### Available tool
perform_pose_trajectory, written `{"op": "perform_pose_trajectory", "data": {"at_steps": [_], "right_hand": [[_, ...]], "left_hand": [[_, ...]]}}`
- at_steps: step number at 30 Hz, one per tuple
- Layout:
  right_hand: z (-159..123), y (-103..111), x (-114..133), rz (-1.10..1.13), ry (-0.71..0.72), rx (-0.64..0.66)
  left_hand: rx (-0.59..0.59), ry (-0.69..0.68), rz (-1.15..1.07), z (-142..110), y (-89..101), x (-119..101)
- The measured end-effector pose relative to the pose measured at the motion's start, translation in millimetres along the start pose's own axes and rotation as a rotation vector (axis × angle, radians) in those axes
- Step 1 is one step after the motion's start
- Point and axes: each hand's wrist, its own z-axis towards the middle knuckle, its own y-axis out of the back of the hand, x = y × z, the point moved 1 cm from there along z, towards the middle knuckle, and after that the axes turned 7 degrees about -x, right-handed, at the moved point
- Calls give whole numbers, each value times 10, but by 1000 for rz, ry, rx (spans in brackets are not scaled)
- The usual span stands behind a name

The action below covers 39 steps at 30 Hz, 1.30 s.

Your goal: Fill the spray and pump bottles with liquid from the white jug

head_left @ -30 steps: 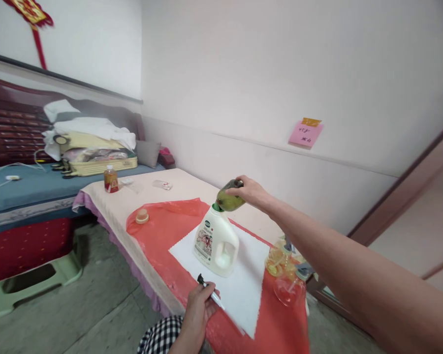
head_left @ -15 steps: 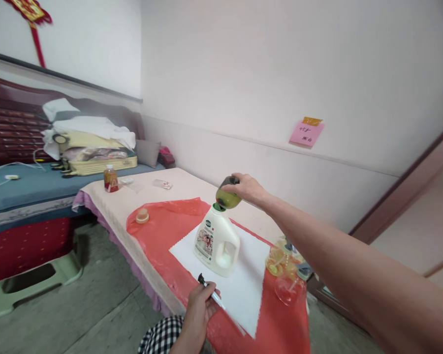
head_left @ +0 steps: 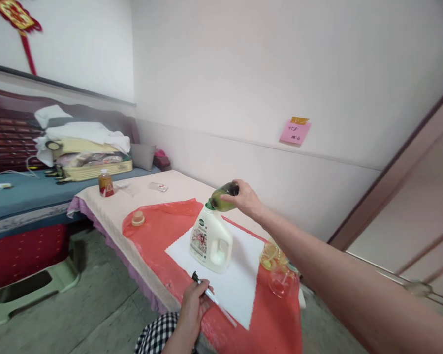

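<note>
On my feed the right hand (head_left: 245, 199) is wrapped around the base end of a translucent green bottle with a dark bottom (head_left: 223, 196), which I see tipped over, its neck down at the mouth of a cream-white plastic jug with a hollow handle and printed label (head_left: 208, 241); I cannot tell whether liquid is running. The jug stands upright on a white scallop-edged sheet (head_left: 239, 295), laid over crinkled red plastic film (head_left: 155, 241). Nearer to me, the left hand (head_left: 194, 302) grips a white pump with a black head and long clear tube (head_left: 208, 293), its tube slanting over the sheet's near edge. I also see a round beige cap (head_left: 138, 219) on the film, well left of the jug.
</note>
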Motion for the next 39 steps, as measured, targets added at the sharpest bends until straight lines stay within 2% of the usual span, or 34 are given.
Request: {"op": "perform_pose_trajectory", "data": {"at_steps": [3, 6, 9, 13, 17, 20, 23, 28, 33, 36, 39], "right_hand": [[-220, 71, -226, 250, -146, -94], [-625, 131, -527, 575, -357, -135], [-1275, 169, -862, 888, -566, -110], [-2367, 199, -1268, 1160, -772, -119], [-3289, 230, -1576, 1331, -817, -179], [-3695, 269, -1725, 1320, -813, -251], [-3865, 315, -1751, 1227, -824, -284], [-3869, 320, -1606, 1247, -790, -256], [-3843, 220, -1506, 1279, -680, -204], [-3853, 199, -1448, 1217, -635, -266], [-3877, 210, -1391, 1184, -616, -327]], "left_hand": [[-8, -21, 4, -2, 23, 13], [-37, -30, 15, 1, 37, 19], [-50, -49, 30, -24, 34, 3], [-72, -109, 28, -164, 26, -54], [-111, -193, -7, -450, 41, -113], [-128, -257, -41, -707, 34, -147], [-113, -300, -42, -938, -28, -162], [-61, -353, 35, -1245, -215, -69], [47, -224, 92, -1502, -396, 192], [137, -129, 59, -1602, -447, 299], [183, -92, 51, -1633, -434, 308]]}}
